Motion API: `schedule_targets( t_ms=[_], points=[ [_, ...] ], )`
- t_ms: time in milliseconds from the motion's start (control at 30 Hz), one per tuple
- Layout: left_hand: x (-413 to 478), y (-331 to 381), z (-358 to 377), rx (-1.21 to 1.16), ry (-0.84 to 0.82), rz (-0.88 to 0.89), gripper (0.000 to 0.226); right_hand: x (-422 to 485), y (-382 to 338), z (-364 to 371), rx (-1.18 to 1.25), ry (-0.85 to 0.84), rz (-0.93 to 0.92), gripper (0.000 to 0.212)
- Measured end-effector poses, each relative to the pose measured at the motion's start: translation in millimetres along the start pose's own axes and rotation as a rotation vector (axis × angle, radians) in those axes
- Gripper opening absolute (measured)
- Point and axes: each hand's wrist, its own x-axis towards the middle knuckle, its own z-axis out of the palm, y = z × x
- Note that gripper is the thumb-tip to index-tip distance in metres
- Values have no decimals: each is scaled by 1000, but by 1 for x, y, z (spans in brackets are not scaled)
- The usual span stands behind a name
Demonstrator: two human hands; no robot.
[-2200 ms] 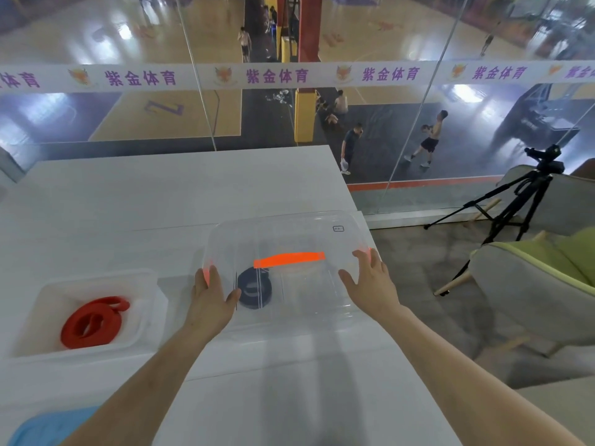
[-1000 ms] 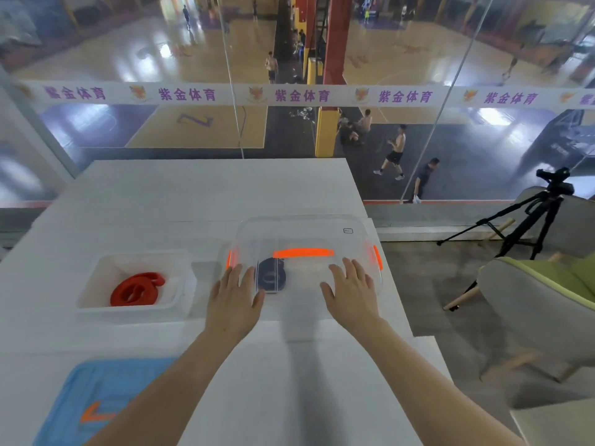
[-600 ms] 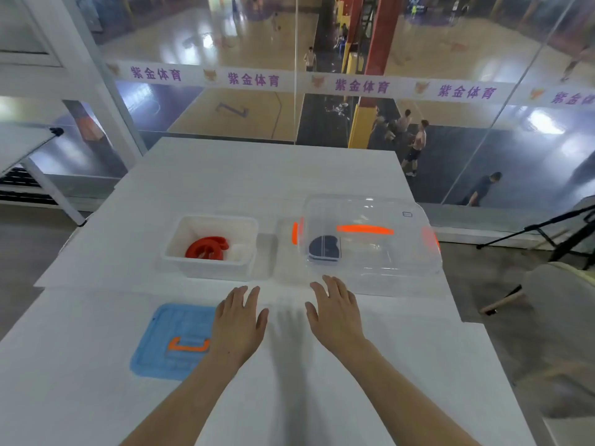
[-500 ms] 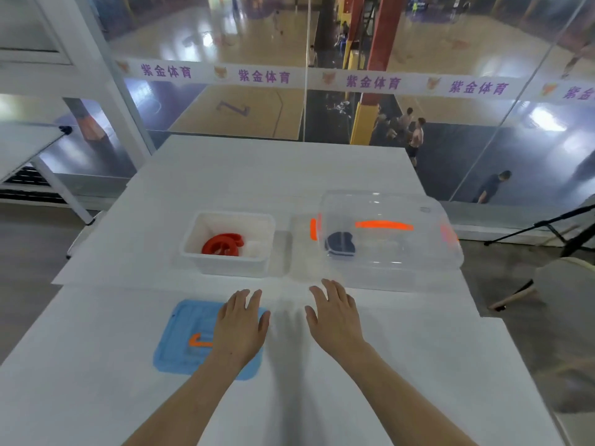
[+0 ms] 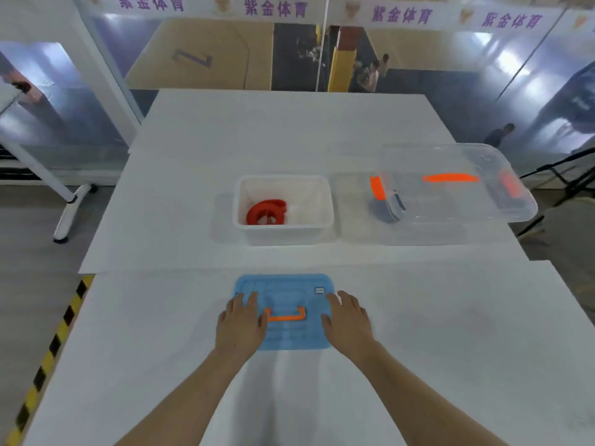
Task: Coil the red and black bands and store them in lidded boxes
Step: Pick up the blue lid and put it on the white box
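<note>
A coiled red band lies in the open white box at the table's middle. To its right stands a clear box with its clear lid and orange clips on; the black band shows dimly through its left wall. A blue lid with an orange handle lies flat near me. My left hand rests on the lid's left edge and my right hand on its right edge, fingers spread; neither hand has lifted it.
The white table is made of two joined tops with a seam between boxes and lid. A glass wall runs behind the table. Yellow-black floor tape marks the left edge. A tripod leg stands at the right.
Both hands left the clear box's lid, drew back toward me, and now lie on the two sides of the blue lid. The view shifted left and down.
</note>
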Motion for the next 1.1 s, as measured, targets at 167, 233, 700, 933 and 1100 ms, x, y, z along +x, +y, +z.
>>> schedule_targets(
  t_ms=[167,233,700,933,1100],
  points=[
    [24,-21,21,-96,-164,-89,63,23,-3,26,83,-55,128,62],
    [30,-23,29,-182,-192,-101,61,30,-2,33,141,-75,141,61],
    [36,-32,20,-468,-197,-231,53,25,-13,48,379,-19,139,50],
    [12,-22,-18,-596,71,-30,49,13,-21,15,434,265,50,45],
    [35,-9,-62,-646,229,56,49,34,-29,-31,446,383,-23,42]
  ],
)
